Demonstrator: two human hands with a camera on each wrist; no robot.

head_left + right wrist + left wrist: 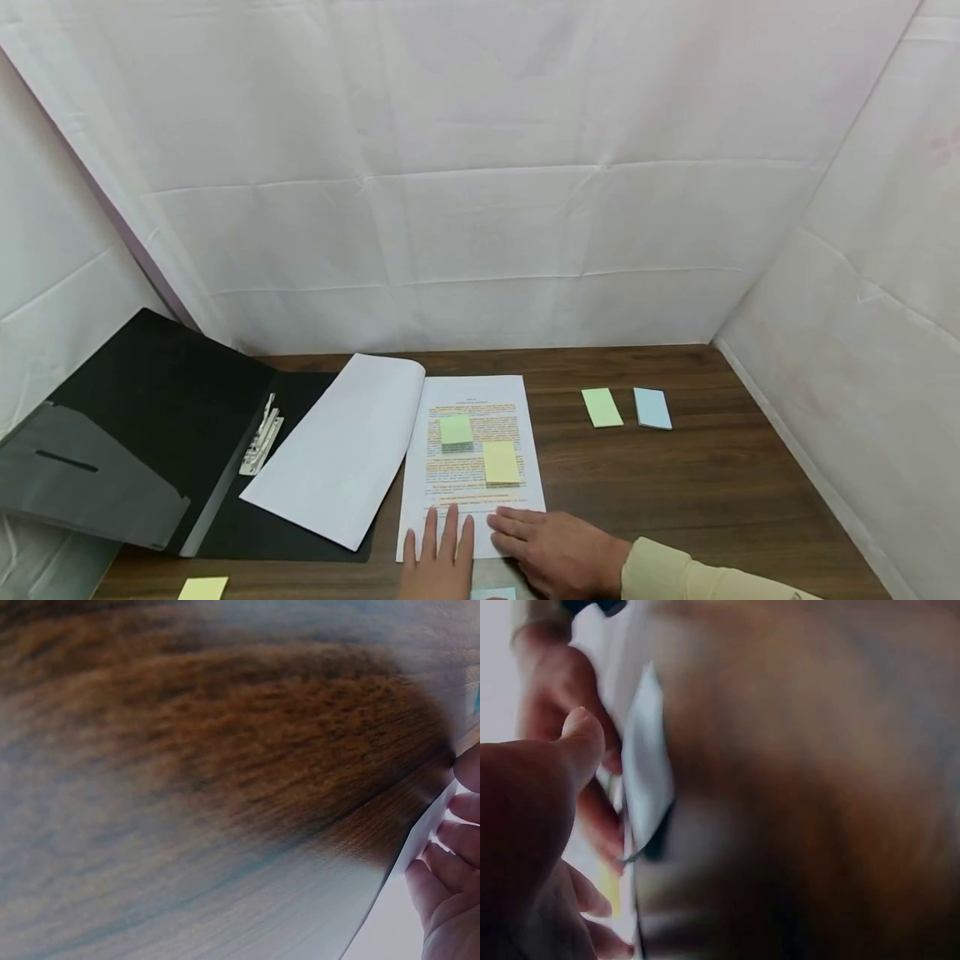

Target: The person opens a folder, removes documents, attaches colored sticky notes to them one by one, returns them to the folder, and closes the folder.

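Note:
A printed page [472,417] with highlighted lines lies on the brown table [675,483]; a green sticky note [455,430] and a yellow sticky note [501,462] are stuck on it. My left hand [438,546] rests flat on the page's bottom edge, fingers straight. My right hand [543,542] lies flat on the page's lower right corner, fingers pointing left. A pale blue note [492,593] shows between my wrists. The blurred left wrist view shows my thumb [581,739] beside a pale blue slip [646,772]. In the right wrist view my fingers [442,892] sit at the white page's edge [390,930].
An open black folder [150,433] with a metal fastener [261,437] lies at the left, a turned white sheet [345,450] over its right half. A green pad [602,407] and a blue pad [652,407] lie at the right, a yellow pad [202,588] at the front left. White walls enclose the table.

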